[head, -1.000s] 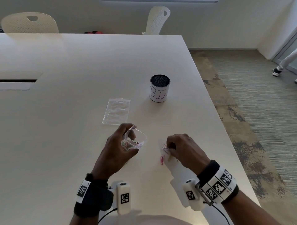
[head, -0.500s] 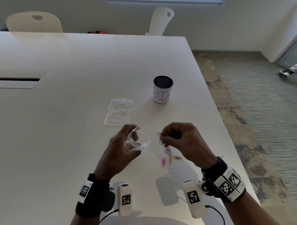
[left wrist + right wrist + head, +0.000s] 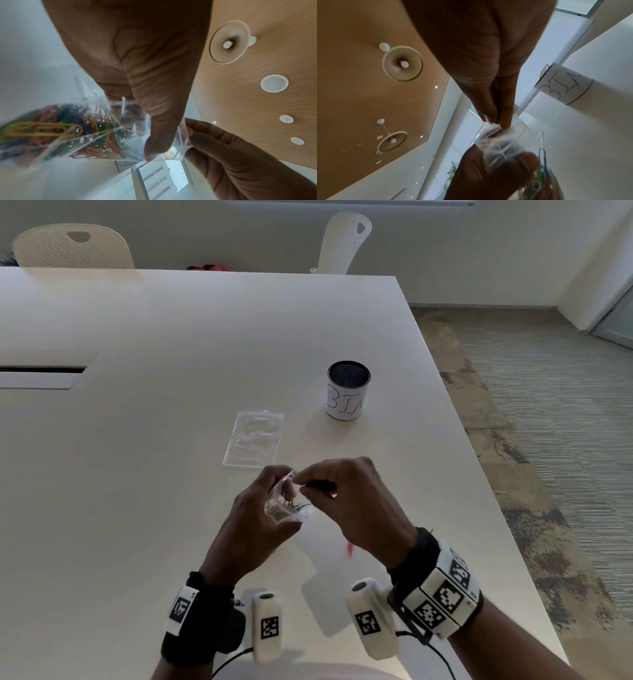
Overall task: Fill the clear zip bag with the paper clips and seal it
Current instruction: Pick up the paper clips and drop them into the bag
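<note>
My left hand (image 3: 274, 494) holds the small clear zip bag (image 3: 291, 508) above the table with its mouth up. Its thumb (image 3: 161, 128) lies over the rim. The bag (image 3: 96, 135) is packed with coloured paper clips (image 3: 51, 128). My right hand (image 3: 303, 481) has thumb and forefinger (image 3: 498, 116) pinched together right at the bag's mouth (image 3: 513, 129). A few clips seem to be held in the pinch, mostly hidden by the fingers. One pink clip (image 3: 350, 551) lies on the table below my right wrist.
A pile of spare clear bags (image 3: 254, 438) lies flat just beyond my hands. A mesh cup labelled BIN (image 3: 347, 392) stands behind to the right. The white table (image 3: 137, 474) ends close on the right, and two chairs (image 3: 346, 241) stand at its far side.
My right hand picked clips off the table, lifted them and moved left to the bag's mouth. My left hand kept holding the bag and tipped it slightly toward the right hand.
</note>
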Motion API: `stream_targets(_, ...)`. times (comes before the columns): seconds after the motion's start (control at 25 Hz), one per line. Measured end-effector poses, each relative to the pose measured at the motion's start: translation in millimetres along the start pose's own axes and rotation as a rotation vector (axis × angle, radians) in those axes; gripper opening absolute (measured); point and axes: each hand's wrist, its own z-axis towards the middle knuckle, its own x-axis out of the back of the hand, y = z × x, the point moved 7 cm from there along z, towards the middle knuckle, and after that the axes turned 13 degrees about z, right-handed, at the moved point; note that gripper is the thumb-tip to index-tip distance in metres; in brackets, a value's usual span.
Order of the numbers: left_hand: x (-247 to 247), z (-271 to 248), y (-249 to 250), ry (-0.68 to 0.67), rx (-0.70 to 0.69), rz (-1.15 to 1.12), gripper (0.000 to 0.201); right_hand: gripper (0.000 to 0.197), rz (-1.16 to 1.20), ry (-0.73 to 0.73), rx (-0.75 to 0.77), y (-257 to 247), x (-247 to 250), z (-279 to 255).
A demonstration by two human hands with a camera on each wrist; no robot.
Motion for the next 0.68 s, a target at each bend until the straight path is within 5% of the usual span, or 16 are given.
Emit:
stream_targets(0.24,-3,0,-3,-0.005,-0.014,-0.031,0.053,0.012,-0.154,-0.011,-0.208,49,49,-9)
stream_targets(0.52,-8,4,-6,-0.025,-0.019,-0.019,0.06,0.066,-0.532,-0.342,-0.42,87,23,-47)
stream_targets(0.68,-7,4,-7,-0.023,-0.009,-0.01,0.059,0.03,-0.449,-0.292,-0.401,88,10,-47)
